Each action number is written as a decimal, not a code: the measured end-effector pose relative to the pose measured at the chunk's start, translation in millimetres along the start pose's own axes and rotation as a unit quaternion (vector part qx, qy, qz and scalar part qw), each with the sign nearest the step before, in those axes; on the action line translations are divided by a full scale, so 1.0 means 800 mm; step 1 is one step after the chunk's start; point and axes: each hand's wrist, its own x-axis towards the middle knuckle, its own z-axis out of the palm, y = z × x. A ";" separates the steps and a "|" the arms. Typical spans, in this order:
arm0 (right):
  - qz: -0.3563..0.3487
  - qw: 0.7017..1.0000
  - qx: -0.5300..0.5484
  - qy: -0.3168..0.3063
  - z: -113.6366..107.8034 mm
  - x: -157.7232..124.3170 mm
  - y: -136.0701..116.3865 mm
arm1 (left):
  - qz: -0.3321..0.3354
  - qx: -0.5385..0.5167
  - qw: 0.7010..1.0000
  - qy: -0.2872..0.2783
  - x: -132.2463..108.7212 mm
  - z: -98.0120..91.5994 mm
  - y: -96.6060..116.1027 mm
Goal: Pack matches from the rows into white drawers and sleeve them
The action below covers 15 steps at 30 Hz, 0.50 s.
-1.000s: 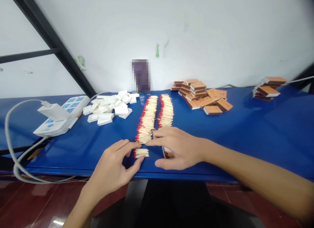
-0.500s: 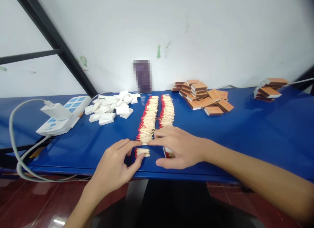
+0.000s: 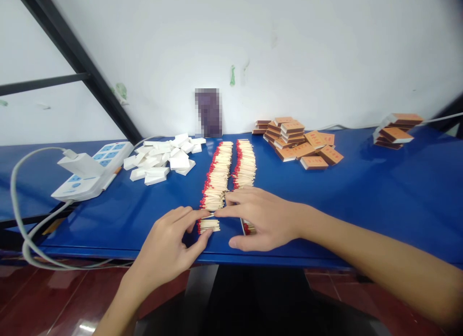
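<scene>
My left hand (image 3: 168,244) rests at the table's front, index finger and thumb apart around the left side of a small bundle of matches (image 3: 210,225). The thumb touches that bundle's near edge. A few matches (image 3: 212,214) lie between my two index fingertips, just below the left row of matches (image 3: 220,169). My right hand (image 3: 264,220) is palm down with its index finger stretched left and the thumb apart. Beneath it, partly hidden, is a white matchbox tray (image 3: 243,226) holding red-tipped matches. The right row of matches (image 3: 245,164) runs back from this hand.
White matchbox trays (image 3: 162,157) lie heaped at left, beside a power strip (image 3: 96,169) with a plugged-in charger and cable. Orange matchbox sleeves (image 3: 298,140) are piled at back right, with another stack (image 3: 398,128) farther right. A pixelated dark object (image 3: 210,113) leans against the wall.
A few matches have come slightly away from the near end of the left row, toward me, between my index fingertips. Both hands have otherwise hardly moved.
</scene>
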 end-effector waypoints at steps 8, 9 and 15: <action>-0.006 1.000 0.006 0.003 0.001 -0.001 0.001 | 0.002 -0.004 1.000 -0.009 -0.001 -0.001 0.000; -0.006 1.000 0.006 0.003 0.001 -0.001 0.001 | -0.003 -0.004 1.000 -0.009 -0.001 -0.001 0.000; -0.009 1.000 -0.021 0.010 -0.005 -0.003 -0.001 | -0.028 -0.001 1.000 0.006 -0.001 -0.002 0.002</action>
